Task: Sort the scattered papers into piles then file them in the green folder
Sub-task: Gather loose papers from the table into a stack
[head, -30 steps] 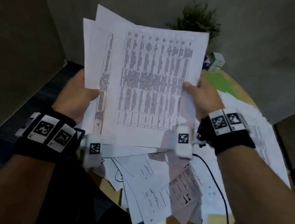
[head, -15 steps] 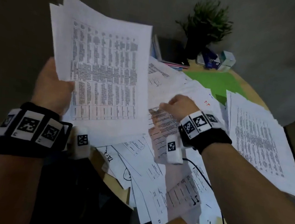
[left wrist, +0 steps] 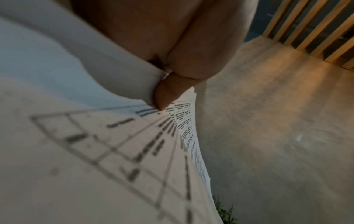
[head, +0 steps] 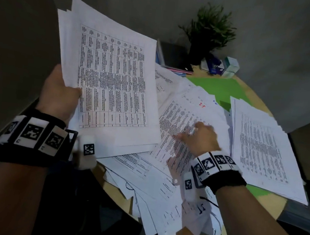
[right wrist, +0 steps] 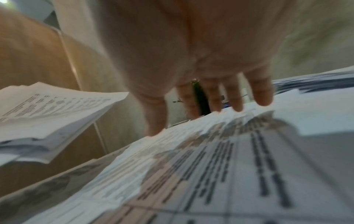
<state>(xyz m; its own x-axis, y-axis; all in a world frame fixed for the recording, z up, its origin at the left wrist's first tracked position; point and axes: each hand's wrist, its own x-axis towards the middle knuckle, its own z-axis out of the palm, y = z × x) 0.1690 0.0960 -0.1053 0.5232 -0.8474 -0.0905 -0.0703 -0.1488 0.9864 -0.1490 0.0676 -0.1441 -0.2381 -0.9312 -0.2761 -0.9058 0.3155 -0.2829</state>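
While the left hand pinched the gathered stack aloft, the right hand, fingers spread and empty, reached onto a loose sheet beside that stack, likely to add it.

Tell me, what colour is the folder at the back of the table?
Bright green. The folder shows best in the head view, partly covered by white papers.

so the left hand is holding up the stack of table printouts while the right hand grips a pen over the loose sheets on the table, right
Not quite. The left hand does hold up the stack of table printouts, but the right hand grips no pen: it reaches down with spread fingers onto the loose sheets on the table. The right wrist view shows the hand open and holding nothing.
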